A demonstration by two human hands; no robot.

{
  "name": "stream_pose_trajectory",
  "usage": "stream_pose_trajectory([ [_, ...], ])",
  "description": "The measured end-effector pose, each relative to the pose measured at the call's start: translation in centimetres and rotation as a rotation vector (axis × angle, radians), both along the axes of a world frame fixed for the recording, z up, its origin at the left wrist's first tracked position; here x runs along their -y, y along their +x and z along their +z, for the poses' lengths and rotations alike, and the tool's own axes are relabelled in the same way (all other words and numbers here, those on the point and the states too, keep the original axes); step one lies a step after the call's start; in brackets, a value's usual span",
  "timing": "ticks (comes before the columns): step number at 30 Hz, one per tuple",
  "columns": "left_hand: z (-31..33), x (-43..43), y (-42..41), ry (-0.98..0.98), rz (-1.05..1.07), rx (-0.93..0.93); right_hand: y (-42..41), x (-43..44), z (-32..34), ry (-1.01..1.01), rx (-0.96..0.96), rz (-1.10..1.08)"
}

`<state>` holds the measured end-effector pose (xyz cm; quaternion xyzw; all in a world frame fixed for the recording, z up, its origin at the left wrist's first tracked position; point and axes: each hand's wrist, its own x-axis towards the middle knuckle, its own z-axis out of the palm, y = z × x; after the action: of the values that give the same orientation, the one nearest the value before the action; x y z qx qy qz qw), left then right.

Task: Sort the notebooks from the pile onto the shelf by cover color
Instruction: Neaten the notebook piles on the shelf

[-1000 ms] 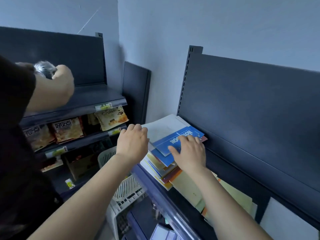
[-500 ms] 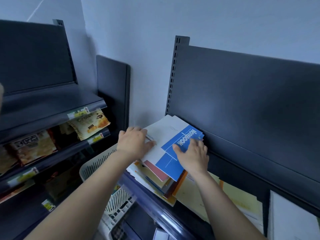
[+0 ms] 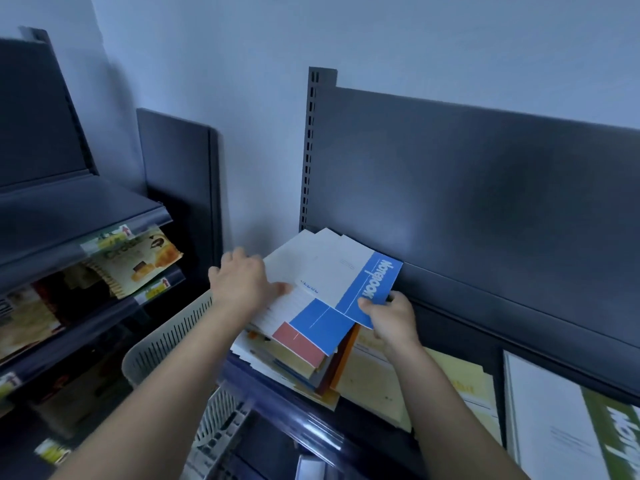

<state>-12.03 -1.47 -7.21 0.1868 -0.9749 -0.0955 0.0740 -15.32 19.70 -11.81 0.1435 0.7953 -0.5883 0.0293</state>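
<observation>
Dark grey shelf unit (image 3: pixel 485 202) against a pale wall, snack shelving to the left, slatted basket (image 3: pixel 166 344) below. Item: pile (image 3: pixel 298 362) of notebooks at the shelf's left end, covers fanned. Top item: blue-banded notebook (image 3: pixel 332 271), white cover, its blue band running from the back panel toward the person along the right edge. Right hand (image 3: pixel 391 320) pinches the near end of that band, thumb on top. Left hand (image 3: pixel 242 285) rests on the pile's left side, thumb laid on the white covers; motion blur hides whether its fingers curl over the edge. Yellow notebooks (image 3: pixel 381 379) lie flat just right of the pile, a green-banded notebook (image 3: pixel 568 427) farther right. Likely move: rightward along the shelf, and the right hand is the nearer.
</observation>
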Motion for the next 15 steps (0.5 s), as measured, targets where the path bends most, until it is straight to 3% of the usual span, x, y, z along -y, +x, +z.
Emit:
stream_pose_trajectory([
  [3, 0.5, -0.4, 0.1, -0.047, 0.000, -0.077, 0.7, -0.1, 0.2, -0.092, -0.008, -0.032],
  [10, 0.8, -1.1, 0.5, 0.185, -0.081, -0.166, 2.9, -0.9, 0.5, -0.139, -0.055, -0.075],
  [15, 0.4, -1.7, 1.6, 0.503, -0.144, -0.331, 5.5, -1.8, 0.6, -0.137, -0.226, -0.196],
])
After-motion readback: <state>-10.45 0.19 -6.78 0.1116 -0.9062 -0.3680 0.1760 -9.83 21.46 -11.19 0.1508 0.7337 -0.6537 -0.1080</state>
